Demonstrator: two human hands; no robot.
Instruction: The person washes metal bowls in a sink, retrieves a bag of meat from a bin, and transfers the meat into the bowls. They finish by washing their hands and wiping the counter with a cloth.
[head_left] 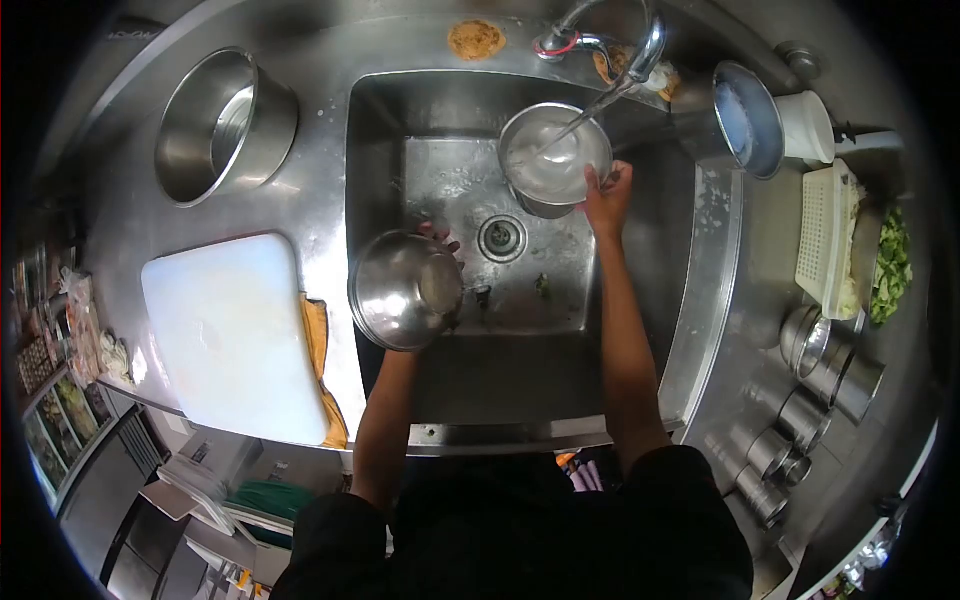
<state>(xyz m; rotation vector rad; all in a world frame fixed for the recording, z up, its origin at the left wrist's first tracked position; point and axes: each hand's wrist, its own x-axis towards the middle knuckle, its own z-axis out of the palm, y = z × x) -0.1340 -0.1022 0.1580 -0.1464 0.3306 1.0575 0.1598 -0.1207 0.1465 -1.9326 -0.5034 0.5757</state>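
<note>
While water [570, 131] runs into the pot [548, 209], a level hold should serve best.
Right fingers [622, 174] grasp it; left fingers [442, 235] grip the bowl [402, 290], preferably held aside.

wide steel counter [318, 140], white glare [322, 225] on its left, stocked shelving [65, 415] lower left

One head-worn camera looks forward and steeply down on the nearby sink [520, 372].
</note>
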